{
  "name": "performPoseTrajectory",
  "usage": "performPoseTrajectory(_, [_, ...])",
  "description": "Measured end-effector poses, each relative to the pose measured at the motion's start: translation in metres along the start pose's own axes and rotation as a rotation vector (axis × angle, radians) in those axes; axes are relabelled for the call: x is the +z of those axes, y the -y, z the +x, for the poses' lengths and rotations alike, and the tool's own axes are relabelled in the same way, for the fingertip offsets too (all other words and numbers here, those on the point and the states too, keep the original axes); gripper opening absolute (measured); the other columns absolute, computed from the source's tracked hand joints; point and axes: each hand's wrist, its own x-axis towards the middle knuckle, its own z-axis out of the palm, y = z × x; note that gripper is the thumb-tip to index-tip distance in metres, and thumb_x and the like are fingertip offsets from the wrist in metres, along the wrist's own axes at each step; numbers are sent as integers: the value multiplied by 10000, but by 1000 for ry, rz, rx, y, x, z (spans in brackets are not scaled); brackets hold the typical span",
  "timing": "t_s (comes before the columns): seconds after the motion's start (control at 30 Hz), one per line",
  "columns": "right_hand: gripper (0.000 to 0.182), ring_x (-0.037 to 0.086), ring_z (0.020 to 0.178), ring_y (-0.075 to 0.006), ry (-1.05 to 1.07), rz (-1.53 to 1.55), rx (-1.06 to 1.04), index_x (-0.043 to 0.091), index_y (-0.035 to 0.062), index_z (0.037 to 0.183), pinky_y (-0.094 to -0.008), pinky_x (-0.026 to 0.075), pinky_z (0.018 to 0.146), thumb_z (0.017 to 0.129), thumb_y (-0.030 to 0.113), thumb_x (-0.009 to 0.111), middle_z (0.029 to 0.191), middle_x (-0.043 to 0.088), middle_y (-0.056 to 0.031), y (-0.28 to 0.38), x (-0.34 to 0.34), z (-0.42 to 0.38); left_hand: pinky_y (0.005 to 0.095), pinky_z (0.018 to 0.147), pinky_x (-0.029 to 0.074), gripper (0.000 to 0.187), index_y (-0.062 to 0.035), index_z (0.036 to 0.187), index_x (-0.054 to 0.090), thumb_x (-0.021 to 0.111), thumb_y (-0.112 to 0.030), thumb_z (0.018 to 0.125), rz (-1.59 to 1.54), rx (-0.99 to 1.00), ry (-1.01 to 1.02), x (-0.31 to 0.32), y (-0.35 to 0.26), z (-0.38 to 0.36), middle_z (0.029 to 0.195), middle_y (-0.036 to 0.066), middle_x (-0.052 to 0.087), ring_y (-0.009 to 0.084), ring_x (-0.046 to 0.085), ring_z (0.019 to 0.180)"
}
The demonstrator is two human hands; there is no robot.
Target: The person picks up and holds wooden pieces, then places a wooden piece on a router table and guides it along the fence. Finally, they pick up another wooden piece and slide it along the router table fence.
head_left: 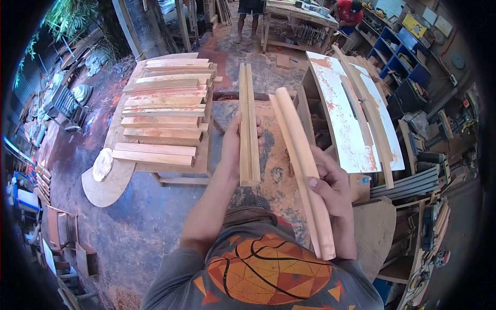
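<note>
The left hand is closed around a grooved wooden piece, gripping it below its middle, with fingertips showing past the far long edge. That piece points to 12 o'clock, its near end just above the wearer's shirt. Toward 4 o'clock, the right hand is clamped on a curved wooden piece, the thumb lying over its face and the other fingers bent at its right edge. This piece leans between 11 and 12 o'clock, its lower end over the shirt. The two pieces stay apart; the gap is narrowest near their upper ends and widens toward 6 o'clock, with dusty floor showing through.

At 10 o'clock, a tabletop carries a row of wooden strips, several with ends close to its right edge. The left hand is beyond that edge, with floor between. At 2 o'clock, long boards lie along a white tabletop, one overhanging its near edge; the right hand is just beside its left corner. Farther off, toward 1 o'clock, a person in red is beside a workbench
</note>
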Motion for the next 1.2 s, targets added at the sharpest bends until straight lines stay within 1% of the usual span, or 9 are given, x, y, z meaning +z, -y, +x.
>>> performPoseTrajectory(0.1, [703,559,762,-62,-6,-28,-68,389,-37,1518,-221,415,722,897,72,701,841,621,-7,-3,-12,0,280,561,507,392,-91,1175,557,405,-439,1077,-24,65,-21,14,3,0,889,44,592,137,583,734])
performPoseTrajectory(0.4, [734,500,692,-49,-42,-70,-155,421,-47,1498,-227,378,666,865,138,744,786,581,9,-13,-19,-7,298,591,521,456,-130,1336,473,392,-496,1076,41,78,117,17,10,-1,980,61,577,158,583,803])
performPoseTrajectory(0.53, [724,499,688,-51,-46,-59,-156,429,-45,1493,-226,378,666,863,128,740,777,575,11,-10,-17,-10,275,549,499,415,-110,1224,529,370,-468,1086,57,111,68,20,15,-3,965,58,570,160,570,763])
performPoseTrajectory(0.6, [728,500,684,-52,-40,-70,-164,426,-44,1496,-231,382,651,860,120,741,773,576,13,-13,-17,-9,308,603,545,599,-185,1493,331,516,-502,1020,151,138,135,14,15,-2,1009,73,559,166,589,819])
performPoseTrajectory(0.7, [723,513,693,-54,-21,-151,-186,428,-43,1495,-238,403,652,857,99,736,782,586,8,-13,-19,-7,315,607,548,718,-188,1546,269,624,-395,958,200,207,153,15,17,-7,1008,80,555,168,594,822])
performPoseTrajectory(0.83, [707,523,701,-59,-31,-151,-179,434,-41,1492,-241,431,673,857,72,723,796,589,12,-12,-15,-4,315,613,559,806,-196,1577,219,653,-257,900,280,240,161,8,18,-7,1002,88,561,173,606,809])
performPoseTrajectory(0.9, [702,554,768,-62,-2,-137,-121,428,-39,1495,-238,450,701,862,50,717,889,627,-8,-12,-17,-4,306,579,563,858,-135,1541,292,698,-248,793,349,225,63,6,20,-10,998,86,546,180,614,805])
performPoseTrajectory(1.13, [706,616,916,-107,-9,-95,-48,382,-22,1525,-277,497,797,891,28,687,1135,663,-102,-26,-23,-2,315,604,593,883,-146,1563,265,690,-159,789,491,206,-18,-21,36,-20,1023,90,555,192,636,809])
performPoseTrajectory(1.2, [675,642,958,-150,-97,190,-72,382,-19,1526,-295,516,844,919,81,660,1188,655,-128,-25,-20,3,345,663,616,587,-99,1400,426,684,-111,873,477,185,-56,-13,35,-29,1054,82,603,188,656,851])
